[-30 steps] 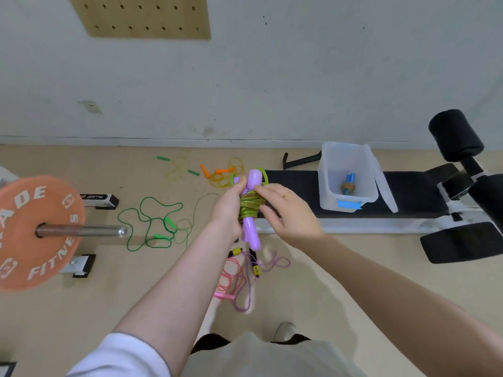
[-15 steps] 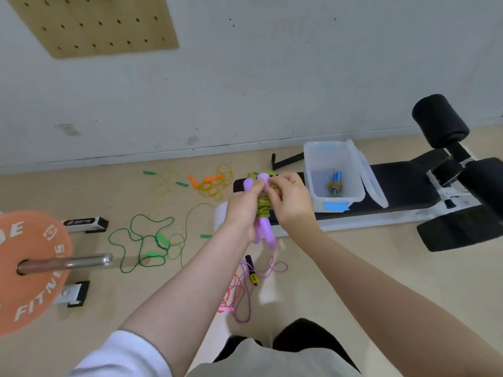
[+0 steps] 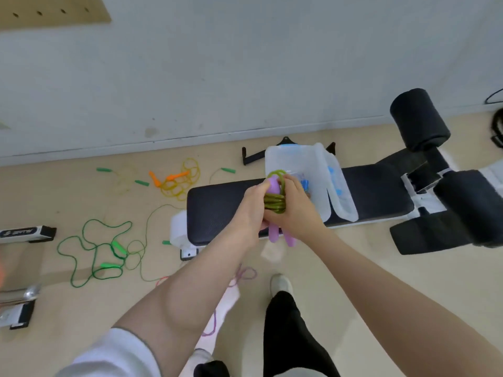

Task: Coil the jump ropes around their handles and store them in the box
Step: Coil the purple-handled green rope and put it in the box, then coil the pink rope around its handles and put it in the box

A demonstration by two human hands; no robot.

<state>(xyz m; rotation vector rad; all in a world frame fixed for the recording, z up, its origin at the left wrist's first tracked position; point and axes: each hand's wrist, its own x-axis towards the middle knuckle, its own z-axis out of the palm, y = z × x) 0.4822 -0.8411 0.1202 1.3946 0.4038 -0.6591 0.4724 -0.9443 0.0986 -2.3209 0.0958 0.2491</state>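
Observation:
Both hands hold one jump rope with purple handles [image 3: 273, 235] and an olive-green cord [image 3: 275, 203] wound round them. My left hand [image 3: 249, 212] grips the bundle from the left. My right hand [image 3: 295, 210] grips it from the right, fingers over the coil. The bundle hangs over the black bench, just in front of the clear plastic box [image 3: 275, 159], which holds a coiled rope with blue handles [image 3: 305, 184]. Loose ropes lie on the floor: a green one [image 3: 95, 248], an orange one [image 3: 177, 183], a yellow one with green handles [image 3: 123, 176], a purple one [image 3: 245, 274].
The black workout bench [image 3: 375, 194] carries the box and its lid [image 3: 340, 191], with black roller pads [image 3: 419, 118] at its right end. A barbell stand [image 3: 27, 234] sits on the floor at the left. My legs and a shoe [image 3: 281, 284] are below.
I have stepped closer to the bench. Both hands carried the wound purple-handled rope forward and right, from over the floor to just in front of the box.

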